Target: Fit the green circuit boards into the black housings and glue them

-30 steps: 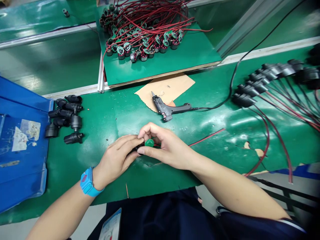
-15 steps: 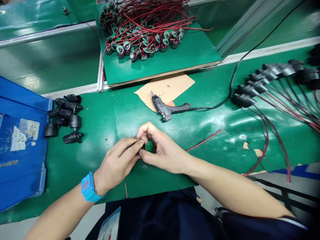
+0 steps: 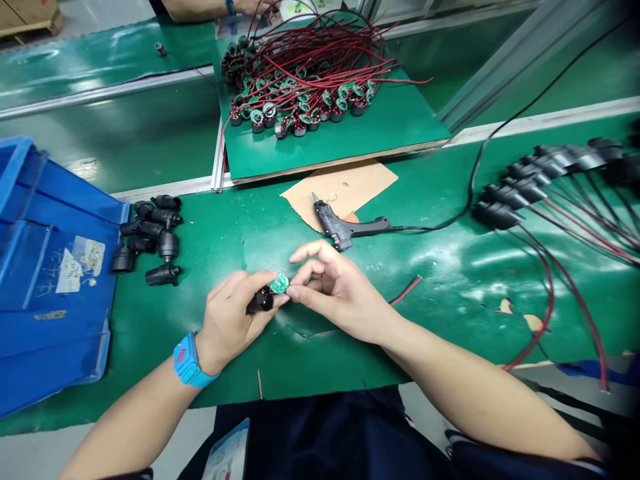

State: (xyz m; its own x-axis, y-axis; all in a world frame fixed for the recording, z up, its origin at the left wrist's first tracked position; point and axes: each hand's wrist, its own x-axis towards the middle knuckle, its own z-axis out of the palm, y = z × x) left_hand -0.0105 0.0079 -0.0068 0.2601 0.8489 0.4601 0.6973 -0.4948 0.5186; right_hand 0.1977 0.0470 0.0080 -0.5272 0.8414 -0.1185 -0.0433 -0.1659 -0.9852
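Observation:
My left hand, with a blue watch on its wrist, is closed around a black cylindrical plastic housing. A small round green circuit board stands at the housing's right end, near my left fingertips. My right hand pinches the board's right edge between thumb and a bent finger, while its index finger is raised. A red-and-black wire lies on the bench past my right hand; where it leads under the hand is hidden.
A hot glue gun lies on brown cardboard. Several black housings sit beside a blue bin. Motors with boards and red wires crowd a raised shelf. Wired black parts line the right. Another person's arm shows behind.
My hands have drawn slightly apart, and the right index finger has lifted. The black housing and the face of the green board now show more clearly. The whole view has shifted.

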